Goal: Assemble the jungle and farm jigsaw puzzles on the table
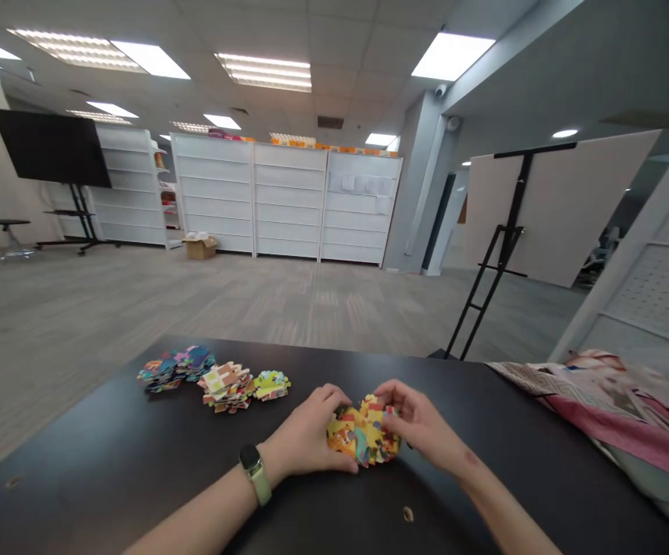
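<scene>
A pile of yellow jigsaw puzzle pieces with red, orange and teal prints sits on the dark table between my hands. From the left, my left hand curves around the pile, thumb low at its front and fingers at its back. My right hand grips the pile's right side, thumb and fingers pressed on pieces there. Farther left stand other stacks: blue puzzle pieces, more blue and purple pieces, cream and red pieces, and a small lime-green stack.
The dark table has its far edge beyond the stacks. Crumpled cloth covers its right side. A small ring-like mark shows near the front. Beyond are an easel stand, white shelves, a cardboard box and a screen.
</scene>
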`<state>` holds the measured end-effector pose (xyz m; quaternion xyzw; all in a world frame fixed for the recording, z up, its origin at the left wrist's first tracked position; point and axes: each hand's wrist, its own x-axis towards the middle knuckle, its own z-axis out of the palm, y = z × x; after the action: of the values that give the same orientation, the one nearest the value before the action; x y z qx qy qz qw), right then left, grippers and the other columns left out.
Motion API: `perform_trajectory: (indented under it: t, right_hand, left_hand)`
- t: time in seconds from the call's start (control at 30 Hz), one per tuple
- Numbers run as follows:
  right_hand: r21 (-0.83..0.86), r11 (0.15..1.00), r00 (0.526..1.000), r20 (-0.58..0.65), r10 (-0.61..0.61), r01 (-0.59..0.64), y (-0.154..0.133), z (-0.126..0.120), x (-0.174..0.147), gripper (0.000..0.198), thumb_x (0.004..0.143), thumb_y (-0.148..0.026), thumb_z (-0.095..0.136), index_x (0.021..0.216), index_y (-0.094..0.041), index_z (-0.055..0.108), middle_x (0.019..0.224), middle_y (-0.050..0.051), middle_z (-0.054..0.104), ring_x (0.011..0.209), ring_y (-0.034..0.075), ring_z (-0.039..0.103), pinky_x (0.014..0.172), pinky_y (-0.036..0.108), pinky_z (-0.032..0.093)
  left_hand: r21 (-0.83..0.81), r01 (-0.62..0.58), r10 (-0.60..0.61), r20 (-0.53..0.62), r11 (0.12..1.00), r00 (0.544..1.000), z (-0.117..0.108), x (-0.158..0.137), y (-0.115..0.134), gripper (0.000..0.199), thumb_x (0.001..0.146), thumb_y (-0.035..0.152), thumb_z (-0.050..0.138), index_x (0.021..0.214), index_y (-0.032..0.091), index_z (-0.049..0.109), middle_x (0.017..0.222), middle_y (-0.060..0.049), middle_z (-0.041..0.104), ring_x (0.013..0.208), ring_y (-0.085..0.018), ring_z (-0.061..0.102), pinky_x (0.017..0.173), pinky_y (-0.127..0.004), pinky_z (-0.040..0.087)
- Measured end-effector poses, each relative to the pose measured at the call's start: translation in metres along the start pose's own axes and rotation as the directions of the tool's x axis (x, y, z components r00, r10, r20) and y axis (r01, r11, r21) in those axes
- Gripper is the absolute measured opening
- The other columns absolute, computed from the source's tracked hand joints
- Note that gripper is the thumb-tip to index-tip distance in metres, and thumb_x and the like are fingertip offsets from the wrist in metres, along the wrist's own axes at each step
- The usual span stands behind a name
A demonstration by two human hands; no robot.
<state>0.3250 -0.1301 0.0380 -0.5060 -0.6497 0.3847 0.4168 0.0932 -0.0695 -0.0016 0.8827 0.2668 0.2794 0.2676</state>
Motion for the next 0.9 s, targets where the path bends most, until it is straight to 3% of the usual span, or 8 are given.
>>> perform_trajectory:
  t: [0.1, 0.23, 0.33, 0.43, 0.53, 0.8, 0.9]
  right_hand:
    - [0.066, 0.998, 1.0, 0.026, -0.013, 0.011, 0.01, 0.019, 0.0, 0.026, 0.078, -0.03, 0.069, 0.102, -0.023, 0.062, 0.098, 0.004, 0.067, 0.091, 0.022, 0.066, 0.079, 0.034, 0.055]
    - [-0.096, 0.994, 0.998, -0.028, -0.048, 0.045, 0.021, 0.029, 0.001, 0.02, 0.083, -0.031, 0.067, 0.101, -0.025, 0.069, 0.096, 0.005, 0.07, 0.082, 0.023, 0.066, 0.073, 0.035, 0.055]
    - [-0.192, 0.978, 0.995, -0.041, -0.086, 0.076, 0.018, 0.03, -0.001, 0.016, 0.083, -0.031, 0.068, 0.097, -0.026, 0.073, 0.091, 0.005, 0.073, 0.079, 0.023, 0.065, 0.072, 0.034, 0.054]
    - [-0.185, 0.979, 0.992, -0.067, -0.103, 0.089, 0.012, 0.03, -0.003, 0.018, 0.083, -0.033, 0.068, 0.098, -0.025, 0.073, 0.092, 0.005, 0.074, 0.08, 0.022, 0.066, 0.073, 0.033, 0.055]
    - [-0.149, 0.985, 0.992, -0.081, -0.098, 0.085, 0.01, 0.029, -0.003, 0.022, 0.084, -0.034, 0.067, 0.101, -0.022, 0.07, 0.096, 0.005, 0.074, 0.083, 0.021, 0.067, 0.078, 0.032, 0.056]
    - [0.019, 0.998, 0.996, -0.065, -0.06, 0.061, 0.007, 0.029, -0.004, 0.019, 0.082, -0.028, 0.069, 0.099, -0.02, 0.065, 0.094, 0.004, 0.069, 0.086, 0.019, 0.067, 0.078, 0.03, 0.056]
    - [0.071, 0.996, 0.996, -0.07, -0.054, 0.059, 0.008, 0.03, -0.004, 0.021, 0.081, -0.028, 0.071, 0.099, -0.02, 0.065, 0.092, 0.003, 0.067, 0.087, 0.019, 0.066, 0.079, 0.03, 0.056]
  left_hand:
    - [0.076, 0.032, -0.033, 0.011, 0.997, 0.999, -0.013, -0.003, -0.003, 0.067, 0.057, 0.054, 0.09, 0.109, 0.021, 0.065, 0.11, -0.006, 0.06, 0.096, -0.025, 0.06, 0.085, -0.035, 0.051]
    - [0.099, -0.007, 0.002, 0.045, 0.995, 0.999, -0.022, -0.003, 0.006, 0.064, 0.056, 0.051, 0.091, 0.107, 0.021, 0.066, 0.103, -0.003, 0.06, 0.092, -0.024, 0.059, 0.081, -0.031, 0.048]
    - [-0.133, 0.0, 0.002, 0.019, 0.991, 1.0, -0.02, -0.002, 0.014, 0.05, 0.057, 0.033, 0.09, 0.099, 0.021, 0.067, 0.097, 0.0, 0.059, 0.088, -0.02, 0.056, 0.078, -0.028, 0.044]
    - [-0.363, 0.061, -0.065, 0.0, 0.93, 0.998, -0.014, -0.001, 0.015, 0.041, 0.064, 0.021, 0.084, 0.1, 0.019, 0.064, 0.085, 0.004, 0.055, 0.073, -0.013, 0.051, 0.067, -0.022, 0.041]
    - [-0.469, 0.088, -0.094, 0.01, 0.879, 0.996, -0.01, 0.0, 0.009, 0.046, 0.07, 0.028, 0.082, 0.11, 0.017, 0.06, 0.088, 0.003, 0.057, 0.073, -0.012, 0.052, 0.065, -0.021, 0.042]
    - [-0.663, 0.125, -0.155, 0.015, 0.738, 0.988, -0.011, 0.004, 0.001, 0.041, 0.079, 0.047, 0.077, 0.098, 0.017, 0.056, 0.085, 0.0, 0.058, 0.075, -0.013, 0.054, 0.067, -0.023, 0.043]
    - [-0.704, 0.119, -0.158, 0.01, 0.7, 0.987, -0.009, 0.005, 0.002, 0.041, 0.086, 0.054, 0.068, 0.1, 0.018, 0.054, 0.084, 0.001, 0.056, 0.074, -0.013, 0.054, 0.068, -0.024, 0.044]
